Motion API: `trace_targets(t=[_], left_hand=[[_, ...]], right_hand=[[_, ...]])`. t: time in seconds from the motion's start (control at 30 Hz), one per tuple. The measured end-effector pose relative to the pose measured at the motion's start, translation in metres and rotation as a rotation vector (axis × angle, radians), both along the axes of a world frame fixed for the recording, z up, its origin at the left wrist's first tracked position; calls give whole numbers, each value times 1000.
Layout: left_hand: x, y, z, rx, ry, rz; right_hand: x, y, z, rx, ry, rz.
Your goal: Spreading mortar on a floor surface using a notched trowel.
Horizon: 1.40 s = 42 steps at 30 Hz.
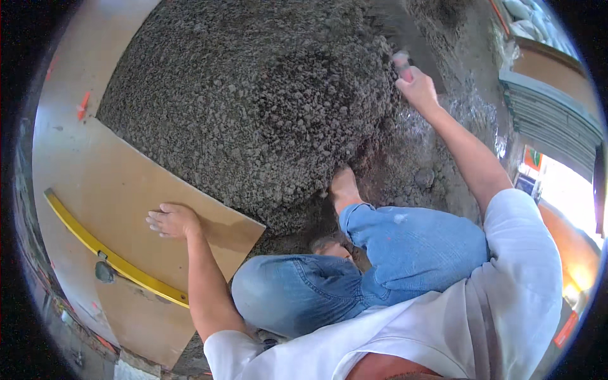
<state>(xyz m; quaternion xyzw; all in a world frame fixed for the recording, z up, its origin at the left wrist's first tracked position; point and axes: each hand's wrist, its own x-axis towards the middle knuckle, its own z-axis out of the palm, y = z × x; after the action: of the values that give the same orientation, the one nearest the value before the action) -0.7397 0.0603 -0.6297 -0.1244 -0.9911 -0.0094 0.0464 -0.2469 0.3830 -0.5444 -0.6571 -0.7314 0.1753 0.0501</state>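
Note:
My left hand [174, 221] lies flat with its fingers stretched out on a large beige tile [145, 190], near the tile's edge beside the mortar. A yellow spirit level [114, 258] rests across the tiles, on the far side of that hand. At the upper right, my right hand [419, 92] is closed round the reddish handle of a trowel [405, 68]. The trowel's grey blade is partly smeared by motion and hard to tell from the wet surface. Next to it spreads a thick bed of crumbly grey mortar [221, 114].
Orange tile-levelling pieces [83, 106] stand at the tile joint on the left. A round dark grey object [104, 272] touches the level. My bare foot [345, 189] is at the mortar's near edge. Stacked grey ribbed panels [551, 114] and white bags [529, 19] lie at the right.

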Motion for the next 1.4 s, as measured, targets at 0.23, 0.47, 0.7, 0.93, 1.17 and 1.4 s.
trace_targets(t=[0.23, 0.47, 0.7, 0.93, 1.17, 1.4], left_hand=[[-5, -10, -14, -15, -3, 32], [-3, 7, -5, -2, -15, 44], [1, 2, 4, -54, -42, 39], [3, 5, 1, -67, -70, 71], [-3, -3, -1, -63, -50, 79], [-8, -2, -15, -73, -18, 85]], right_hand=[[-29, -90, -10, -266, -28, 157], [-33, -95, 0, -268, 23, 269], [-78, -110, 16, -692, -41, 650], [-75, 34, 0, -259, 217, 184], [-36, 71, 12, -77, 114, -122], [-141, 158, -7, -104, 72, 14]])
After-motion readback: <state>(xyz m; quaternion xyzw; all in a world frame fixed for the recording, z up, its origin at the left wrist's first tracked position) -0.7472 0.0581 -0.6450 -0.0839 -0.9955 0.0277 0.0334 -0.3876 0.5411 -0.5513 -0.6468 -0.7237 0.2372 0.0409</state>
